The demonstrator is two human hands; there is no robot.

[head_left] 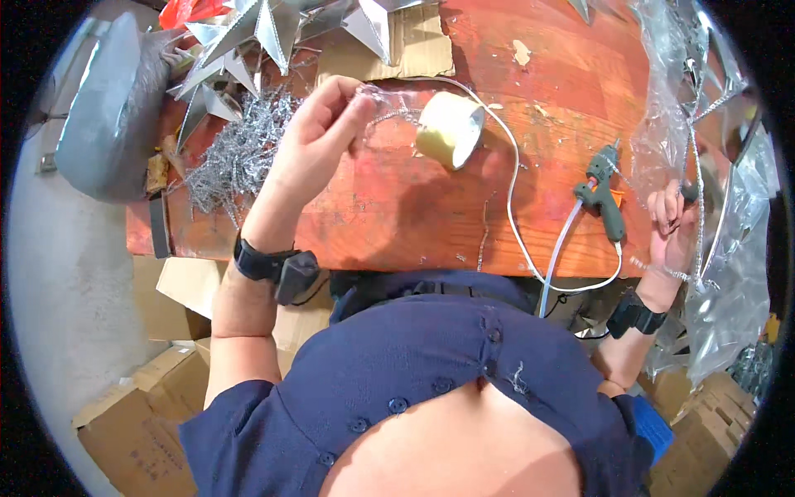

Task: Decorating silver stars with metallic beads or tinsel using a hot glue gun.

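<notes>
From overhead, I see the left hand (327,124) pinching a clear strip (389,98) that stretches toward a cream roll (443,137) on the red table (571,91). The right hand (669,217), fingers curled, is beside clear plastic (733,327), beyond the glue gun (610,217); I can't tell what it grips.

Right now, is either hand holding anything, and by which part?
The left hand pinches a clear strip by its end away from the yellow roll. The right hand is near a silver strand; whether it grips anything cannot be told.
</notes>
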